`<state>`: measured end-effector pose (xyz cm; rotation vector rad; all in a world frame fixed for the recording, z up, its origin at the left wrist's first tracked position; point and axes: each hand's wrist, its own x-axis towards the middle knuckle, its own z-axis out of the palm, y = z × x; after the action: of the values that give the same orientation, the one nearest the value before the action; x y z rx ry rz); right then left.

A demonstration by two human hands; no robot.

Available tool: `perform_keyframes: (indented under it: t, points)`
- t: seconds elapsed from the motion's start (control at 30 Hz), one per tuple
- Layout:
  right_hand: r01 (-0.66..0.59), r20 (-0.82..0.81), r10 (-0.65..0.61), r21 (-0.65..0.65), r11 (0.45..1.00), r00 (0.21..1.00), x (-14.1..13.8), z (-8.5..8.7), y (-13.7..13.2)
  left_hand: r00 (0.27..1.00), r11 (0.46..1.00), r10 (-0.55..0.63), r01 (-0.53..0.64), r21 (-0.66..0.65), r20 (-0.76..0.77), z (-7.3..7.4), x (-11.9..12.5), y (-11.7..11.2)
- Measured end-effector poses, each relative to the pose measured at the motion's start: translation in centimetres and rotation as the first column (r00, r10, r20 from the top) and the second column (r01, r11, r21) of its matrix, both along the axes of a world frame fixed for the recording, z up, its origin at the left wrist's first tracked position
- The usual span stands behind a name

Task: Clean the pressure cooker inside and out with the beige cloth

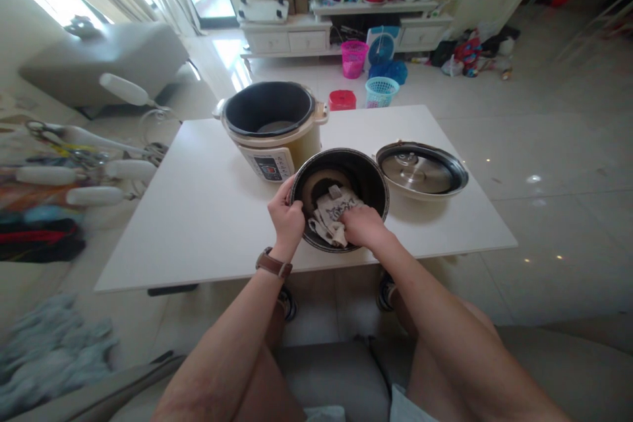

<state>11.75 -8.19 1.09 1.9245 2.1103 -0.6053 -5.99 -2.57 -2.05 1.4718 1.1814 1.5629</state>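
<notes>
A dark inner pot is tilted toward me at the near edge of the table. My left hand grips its left rim, thumb on the near side. Inside the pot, my right hand is closed on a pale cloth with dark print, which lies against the pot's inner wall. Part of my right hand's fingers is hidden by the cloth. Behind the pot stands the electric cooker, uncovered, with a control panel on its front. Its lid rests upside down to the right, metal inside facing up.
The white table carries these things. Beyond it on the floor are a pink basket, a light blue basket and a red stool. A lamp with white shades stands at left. A sofa is beneath me.
</notes>
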Motion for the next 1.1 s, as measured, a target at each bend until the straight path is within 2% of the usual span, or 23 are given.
perform_keyframes:
  t: [0.07,0.17,0.27,0.33,0.37,0.4,0.47,0.53,0.6,0.77,1.0,1.1]
  points:
    - [-0.011,-0.009,0.011,0.024,1.000,1.000,0.3,-0.2,-0.1,1.000,1.000,-0.006,0.006,0.015,-0.014,0.0,0.4,-0.3]
    - [0.023,-0.206,-0.016,0.029,0.999,0.978,0.0,-1.0,-0.1,0.999,0.999,-0.010,0.012,0.040,-0.054,0.2,0.9,-0.8]
    - [0.107,-0.523,-0.083,0.015,0.994,0.848,-0.7,-1.8,0.2,0.998,0.999,0.010,-0.007,0.044,-0.068,0.0,1.1,-1.2]
    - [0.152,-0.637,-0.110,0.011,0.988,0.763,-1.0,-2.2,0.4,0.998,0.998,0.044,-0.042,0.039,-0.055,-0.3,1.2,-1.2]
    - [0.155,-0.647,-0.117,0.002,0.988,0.754,-1.1,-2.2,0.5,0.997,0.997,0.064,-0.062,0.037,-0.047,-0.5,1.3,-1.2]
    - [0.138,-0.630,-0.115,-0.013,0.990,0.768,-1.1,-2.2,0.5,0.996,0.996,0.082,-0.081,0.036,-0.042,-0.7,1.3,-1.2]
    - [0.089,-0.527,-0.099,-0.045,0.995,0.844,-0.8,-1.9,0.4,0.993,0.994,0.108,-0.106,0.035,-0.038,-0.9,1.3,-1.2]
    - [0.064,-0.356,-0.074,-0.040,0.997,0.932,-0.5,-1.4,0.2,0.993,0.993,0.114,-0.113,0.031,-0.037,-0.8,1.3,-1.1]
    - [0.043,-0.197,-0.044,-0.010,0.999,0.979,-0.2,-0.9,0.0,0.994,0.994,0.109,-0.108,0.020,-0.029,-0.7,1.3,-0.9]
    - [-0.012,-0.067,0.012,-0.006,1.000,0.998,-0.3,-0.5,-0.3,0.998,0.998,0.062,-0.061,0.015,-0.027,0.0,0.4,0.4]
    - [-0.064,-0.013,0.064,0.015,0.998,0.998,-1.3,-0.5,-0.8,0.994,0.992,-0.098,0.093,-0.085,-0.050,0.2,-2.0,2.1]
    - [-0.074,-0.012,0.074,0.001,0.997,0.997,-1.7,-0.4,-0.9,0.991,0.992,-0.104,0.098,-0.078,-0.081,0.3,-2.3,2.2]
